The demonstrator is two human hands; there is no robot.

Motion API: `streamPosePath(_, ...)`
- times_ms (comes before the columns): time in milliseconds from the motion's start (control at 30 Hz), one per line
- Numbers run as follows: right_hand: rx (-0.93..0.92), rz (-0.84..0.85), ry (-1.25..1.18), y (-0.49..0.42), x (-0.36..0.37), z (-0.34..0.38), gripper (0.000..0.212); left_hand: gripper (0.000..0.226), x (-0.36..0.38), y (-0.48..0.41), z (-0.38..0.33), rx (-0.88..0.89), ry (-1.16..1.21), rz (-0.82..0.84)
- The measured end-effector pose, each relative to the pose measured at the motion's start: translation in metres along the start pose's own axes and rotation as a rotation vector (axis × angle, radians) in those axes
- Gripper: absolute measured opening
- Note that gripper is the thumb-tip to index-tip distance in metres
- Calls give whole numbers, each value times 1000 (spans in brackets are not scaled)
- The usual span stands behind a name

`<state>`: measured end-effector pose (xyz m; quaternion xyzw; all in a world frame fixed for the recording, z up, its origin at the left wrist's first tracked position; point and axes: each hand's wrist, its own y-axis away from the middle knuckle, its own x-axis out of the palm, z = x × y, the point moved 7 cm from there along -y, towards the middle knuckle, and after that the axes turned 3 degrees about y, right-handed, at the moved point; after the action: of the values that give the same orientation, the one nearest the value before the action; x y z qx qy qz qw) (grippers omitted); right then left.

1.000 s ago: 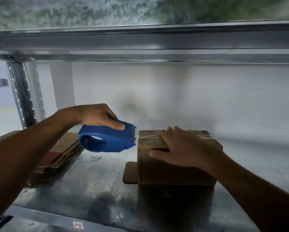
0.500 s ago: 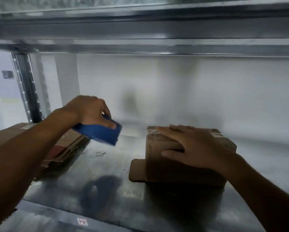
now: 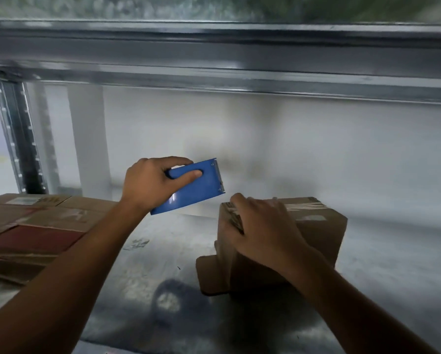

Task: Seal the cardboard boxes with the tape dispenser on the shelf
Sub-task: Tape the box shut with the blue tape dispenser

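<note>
Blue plastic tape dispenser (image 3: 191,187): flat glossy side face, serrated cutter teeth along its right end. It's in the air, tilted with the cutter end high, just left of and above the right hand (image 3: 263,226), clear of the box.

Left hand (image 3: 148,185) grips the dispenser at its rear end, fingers curled over the top edge and one digit laid across the flat face (looks like the thumb).

Small brown cardboard box (image 3: 324,233): matte corrugated, rectangular, sitting on the shelf under the right hand. The right hand lies palm-down on the top and the fingers bend over the top-left edge onto the left face, so it's a hold, not a flat press. A strip of clear glossy tape (image 3: 303,206) runs along the lid beyond the knuckles. A loose rounded flap (image 3: 209,274) sticks out at the base, below the fingers.

Galvanised metal shelf deck (image 3: 148,267): dull grey, smudged, under both forearms.

Stack of flattened brown cardboard (image 3: 35,226), with a reddish panel, lies left of the left forearm.

Steel shelf beam (image 3: 214,60) spans above both hands, with a perforated steel upright (image 3: 20,139) far left.
</note>
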<state>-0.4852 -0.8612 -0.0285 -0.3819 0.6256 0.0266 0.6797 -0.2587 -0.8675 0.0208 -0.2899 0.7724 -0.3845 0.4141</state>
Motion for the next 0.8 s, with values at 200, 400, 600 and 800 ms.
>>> streamPosePath(200, -7, 187, -295, 17, -1, -60, 71, 53, 0, 10, -17, 114, 227, -60)
streamPosePath(400, -16, -2, -489, 26, -10, -70, 45, 47, 9, 10, -39, 255, 315, -53)
streamPosePath(600, -71, 228, -548, 28, -14, -78, 39, 45, 8, -1, -53, 352, 333, -50)
streamPosePath(800, 55, 72, -187, 42, -10, -87, 57, 45, 9, -9, -68, 372, 355, -43)
